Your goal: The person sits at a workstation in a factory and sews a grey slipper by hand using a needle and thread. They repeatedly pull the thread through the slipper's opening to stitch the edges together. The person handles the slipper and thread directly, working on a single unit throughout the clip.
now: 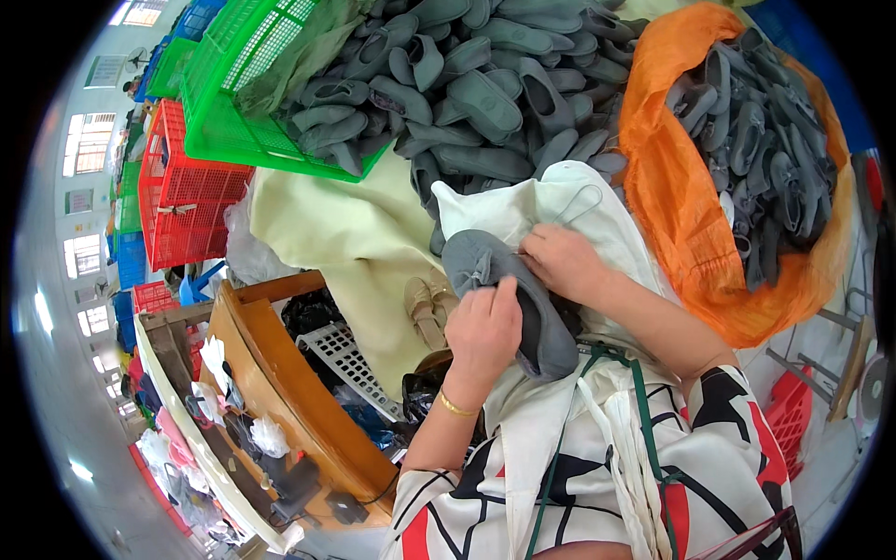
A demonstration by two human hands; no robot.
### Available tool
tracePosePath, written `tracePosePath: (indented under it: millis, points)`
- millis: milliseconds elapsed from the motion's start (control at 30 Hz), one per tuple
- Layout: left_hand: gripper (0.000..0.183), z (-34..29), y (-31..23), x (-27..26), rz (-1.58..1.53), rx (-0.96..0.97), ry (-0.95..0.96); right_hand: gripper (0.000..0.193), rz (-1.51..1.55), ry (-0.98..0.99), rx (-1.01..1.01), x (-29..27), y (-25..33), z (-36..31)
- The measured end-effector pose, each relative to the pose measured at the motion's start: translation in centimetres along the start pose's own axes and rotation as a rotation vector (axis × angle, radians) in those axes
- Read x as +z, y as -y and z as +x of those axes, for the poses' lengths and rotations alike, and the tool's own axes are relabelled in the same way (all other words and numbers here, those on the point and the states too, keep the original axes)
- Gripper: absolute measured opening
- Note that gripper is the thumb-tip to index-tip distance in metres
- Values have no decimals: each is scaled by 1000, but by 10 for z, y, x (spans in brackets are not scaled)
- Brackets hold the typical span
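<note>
Over my lap sits a grey slip-on shoe (546, 341) with a small bow on its toe, tilted with the toe up and away from me. My left hand (485, 322) is closed, its thumb and forefinger pinching at the shoe's opening just below the bow. My right hand (563, 261) is also closed, with its fingertips at the upper right side of the shoe. What lies between those fingers is too small to make out. A white cloth (523, 201) spreads behind the shoe, with a thin loop like thread (586, 201) over it.
A big heap of grey shoes (481, 103) lies ahead, partly in a green crate (224, 140). An orange sack (653, 121) full of similar shoes stands at the right. Wooden furniture (289, 373) is at the left, with red crates (182, 187) beyond. Beige sandals (425, 313) rest on pale cloth.
</note>
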State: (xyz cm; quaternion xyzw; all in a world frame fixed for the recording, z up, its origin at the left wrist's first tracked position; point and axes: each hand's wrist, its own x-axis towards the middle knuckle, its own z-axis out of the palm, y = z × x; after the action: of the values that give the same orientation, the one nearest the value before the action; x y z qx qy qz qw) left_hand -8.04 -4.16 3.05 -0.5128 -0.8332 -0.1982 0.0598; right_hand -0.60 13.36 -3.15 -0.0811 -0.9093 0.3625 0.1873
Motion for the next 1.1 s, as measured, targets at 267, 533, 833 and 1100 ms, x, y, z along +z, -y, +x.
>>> tracePosePath:
  millis: [267, 533, 833, 1100]
  points:
    - [51, 1, 17, 19, -225, -356, 29, 14, 186, -382, 134, -6, 12, 39]
    - [45, 1, 26, 33, -367, -399, -58, 24, 1730, -296, 789, 15, 58, 65]
    - [41, 12, 24, 34, -326, -67, -117, 26, 1643, -293, 574, -39, 81, 12]
    - [38, -4, -5, 63, -648, 7, 120, 27, 1230, -145, 474, -50, 87, -60]
